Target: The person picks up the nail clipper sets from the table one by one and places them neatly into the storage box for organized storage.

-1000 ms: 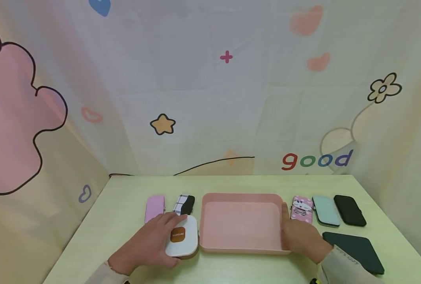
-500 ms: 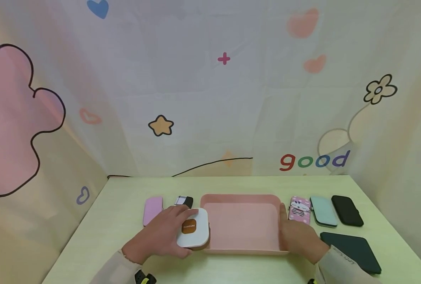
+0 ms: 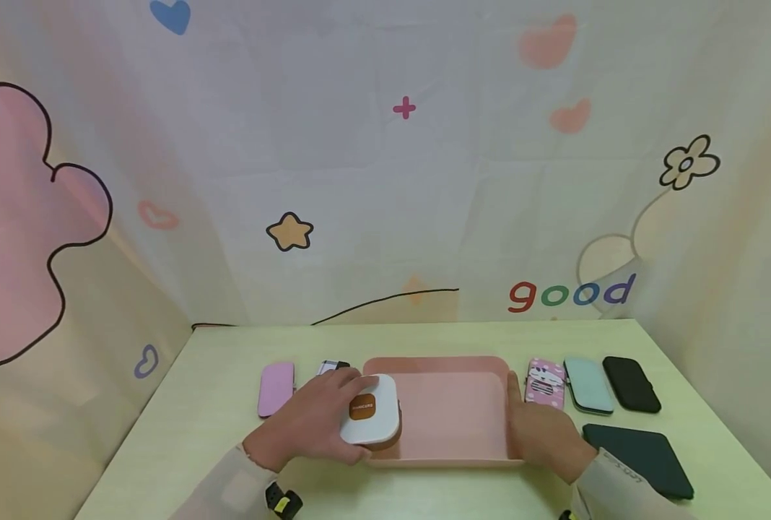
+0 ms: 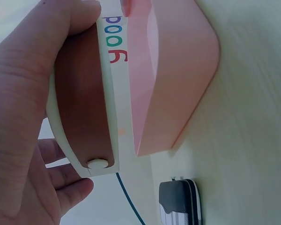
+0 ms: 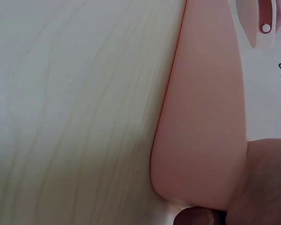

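In the head view my left hand grips a rounded white manicure case with an orange-brown label. Its brown side band and white snap show in the left wrist view. The manicure case is raised above the left side of a shallow pink tray, overlapping its rim. At the tray's right wall, my right hand holds the edge, one digit along the wall. A fingertip shows outside the tray's corner in the right wrist view.
Left of the tray lie a lilac case and a black-and-plaid case. To its right are a pink patterned case, a mint case, a black case and a larger dark green case. A printed curtain backs the table.
My left hand has lifted the manicure case and carried it rightward from beside the tray to over its left side. The right hand keeps its hold on the tray. The head view shifts slightly.
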The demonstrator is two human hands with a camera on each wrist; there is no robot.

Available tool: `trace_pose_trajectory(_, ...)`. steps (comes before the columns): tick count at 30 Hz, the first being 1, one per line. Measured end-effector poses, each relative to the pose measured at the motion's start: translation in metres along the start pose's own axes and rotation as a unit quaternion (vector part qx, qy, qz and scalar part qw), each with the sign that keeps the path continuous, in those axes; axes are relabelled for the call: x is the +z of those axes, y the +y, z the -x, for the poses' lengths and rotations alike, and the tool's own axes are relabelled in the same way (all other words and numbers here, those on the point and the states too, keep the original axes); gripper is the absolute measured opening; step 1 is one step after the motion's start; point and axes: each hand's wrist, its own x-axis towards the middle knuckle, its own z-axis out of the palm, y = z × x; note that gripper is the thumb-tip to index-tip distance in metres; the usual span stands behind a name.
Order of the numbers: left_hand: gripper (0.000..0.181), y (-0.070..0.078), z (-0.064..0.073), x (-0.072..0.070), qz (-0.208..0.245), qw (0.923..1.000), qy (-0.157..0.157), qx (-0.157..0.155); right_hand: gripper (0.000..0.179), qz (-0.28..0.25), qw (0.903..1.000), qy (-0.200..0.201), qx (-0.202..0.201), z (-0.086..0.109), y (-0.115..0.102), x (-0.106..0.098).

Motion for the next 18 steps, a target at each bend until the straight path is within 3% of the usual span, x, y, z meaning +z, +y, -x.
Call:
trace_pose_trajectory(4,0.097,0.003,-0.007,-0.001,0.003,1.0000,-0.004,-0.001,0.083,-0.024,0.9995,-0.015,0.012,0.001,-0.001,-0.002)
trace_pose_trajectory(10,0.097,0.003,-0.020,0.003,0.003,0.9999,-0.012,-0.009,0.085,-0.007,1.0000,-0.003,0.003,0.003,-0.002,-0.003)
trace_pose_trajectory(18,0.095,0.003,-0.032,0.011,0.002,1.0000,0.002,0.001,0.089,-0.002,1.0000,0.000,0.010,0.001,-0.002,0.001)
